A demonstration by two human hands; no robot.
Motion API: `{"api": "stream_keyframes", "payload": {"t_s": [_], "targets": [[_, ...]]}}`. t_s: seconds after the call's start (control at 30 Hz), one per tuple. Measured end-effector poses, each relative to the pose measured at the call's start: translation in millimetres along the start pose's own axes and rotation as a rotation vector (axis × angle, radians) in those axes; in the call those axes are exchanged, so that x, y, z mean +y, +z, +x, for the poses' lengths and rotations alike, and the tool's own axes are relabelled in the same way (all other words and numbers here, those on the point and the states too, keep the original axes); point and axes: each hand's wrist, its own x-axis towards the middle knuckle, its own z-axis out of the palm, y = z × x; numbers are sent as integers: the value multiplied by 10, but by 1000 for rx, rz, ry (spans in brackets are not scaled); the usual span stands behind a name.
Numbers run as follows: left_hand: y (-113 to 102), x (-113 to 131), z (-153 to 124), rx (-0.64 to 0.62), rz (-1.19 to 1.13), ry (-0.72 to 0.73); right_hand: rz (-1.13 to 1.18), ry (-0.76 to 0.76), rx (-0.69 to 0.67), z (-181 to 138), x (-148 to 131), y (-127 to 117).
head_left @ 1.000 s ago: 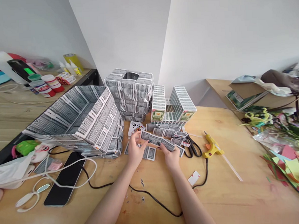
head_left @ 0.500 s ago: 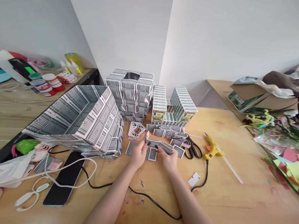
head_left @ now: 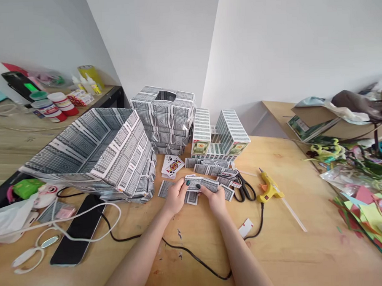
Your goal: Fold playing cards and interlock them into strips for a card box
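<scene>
A strip of patterned playing cards [head_left: 200,182] is held between my two hands, just above the table. My left hand [head_left: 177,196] pinches its left end, thumb on top. At its right end my right hand [head_left: 214,199] grips it the same way. Below the strip lie more face-down cards [head_left: 192,197], partly hidden by my fingers. A folded row of cards [head_left: 211,166] stands just beyond. To the left, a face-up pile of cards [head_left: 172,165] shows a court card on top. Black-handled scissors [head_left: 245,189] rest right of the cards.
A large card-built basket [head_left: 125,158] stands left, a card-built box [head_left: 164,119] behind it. Stacked card packs [head_left: 231,133] stand at the back. A yellow glue gun [head_left: 269,188] lies right, its black cable [head_left: 196,254] crossing in front. A phone [head_left: 76,232] lies left; paper scraps [head_left: 368,211] lie far right.
The card strip has tilted so its patterned face now shows more. Both hands have shifted slightly while keeping their hold. The whole view has moved a little.
</scene>
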Motion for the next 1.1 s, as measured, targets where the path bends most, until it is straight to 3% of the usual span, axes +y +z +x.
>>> {"api": "stream_keyframes", "payload": {"t_s": [0.2,0.3,0.47,0.67,0.87,0.97,1.1], "targets": [[-24,-20,13,124,123,19,-82,0,-66,-22,-16,43],[-30,-14,10,186,139,15,-101,10,-21,-22,-4,39],[-42,19,9,162,64,-58,-125,-8,84,-24,35,16],[-39,45,9,199,6,-94,-136,58,-67,-60,29,3],[-12,33,-21,150,-238,-206,-139,65,-84,-42,43,5],[-37,30,-23,201,-275,-174,-132,29,-103,-38,55,23],[-51,53,-11,290,-158,-92,-128,48,-123,-34,46,17]]}}
